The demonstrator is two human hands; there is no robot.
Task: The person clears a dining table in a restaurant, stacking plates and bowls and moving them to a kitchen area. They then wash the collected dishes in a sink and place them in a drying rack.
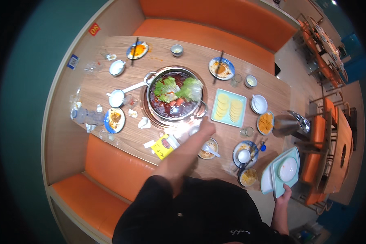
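Observation:
My left hand (208,126) reaches over the table beside the near handle (203,109) of a steel hot pot (174,117); whether its fingers touch the handle or hold anything is unclear. Lettuce leaves (190,88) lie in the pot's dark red broth. Off the table's right end, my right hand (283,195) grips a stack of pale green and white plates (276,170), with a small white dish (288,169) on top. Right of the pot is a pale green tray (216,117) of yellow slices (236,109). A bowl with a white spoon (212,151) stands below my left hand.
Used blue-rimmed plates (231,64), bowls, glasses and chopsticks (135,52) stand about the wooden table (128,137). A metal pitcher (282,125) is at its right end, a plastic bottle (85,116) at the left. Orange benches (201,33) flank it. Crumpled tissues (144,123) lie near the pot.

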